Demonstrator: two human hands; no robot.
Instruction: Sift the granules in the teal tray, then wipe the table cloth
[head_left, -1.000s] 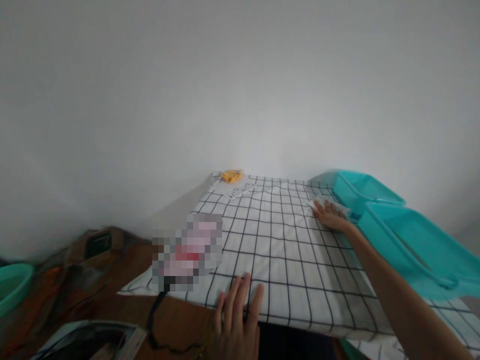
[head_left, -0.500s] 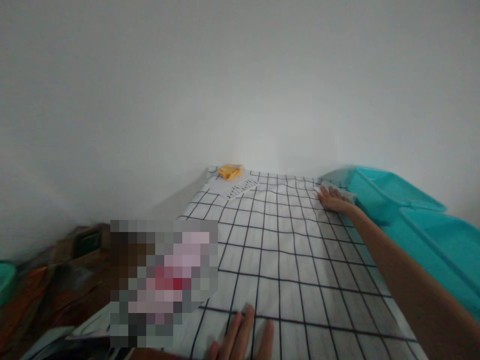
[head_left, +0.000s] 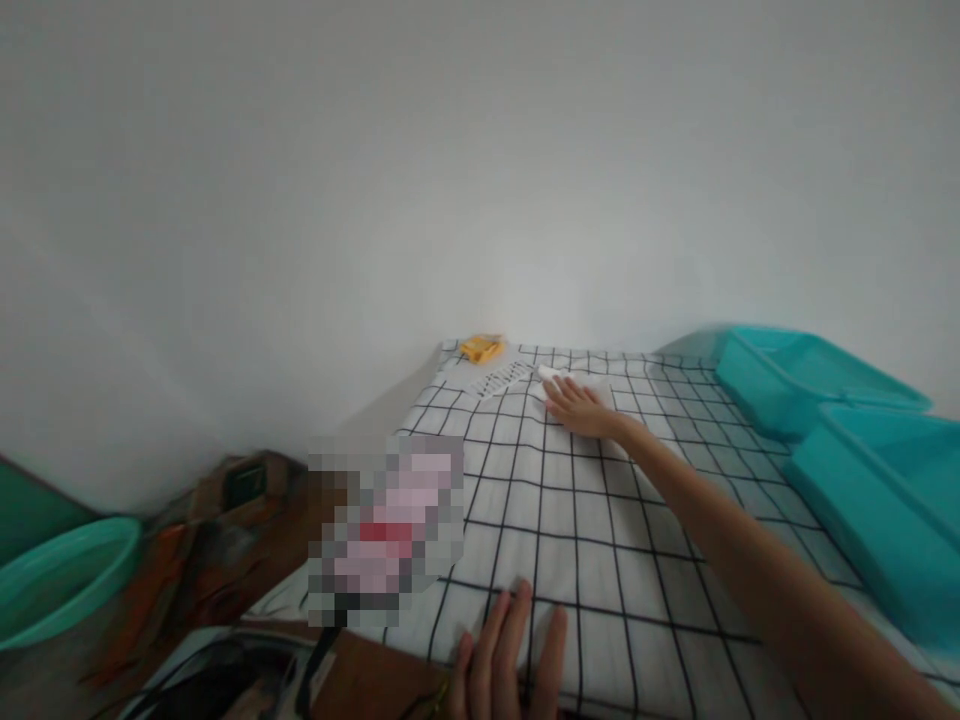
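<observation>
As left hand rests — right hand presses cloth.

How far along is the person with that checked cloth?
Looks done: the white fabric sheet with black grid lines lies mostly flat. In hand: the right hand presses flat on a small white wipe near the far edge, while the left hand rests flat on the near edge. Left, probably: faint ripples in the sheet by the left hand.

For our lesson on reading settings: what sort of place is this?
Probably a home laundry or ironing corner: a checked sheet spread flat, turquoise plastic tubs beside it, and a green basin nearby.
</observation>
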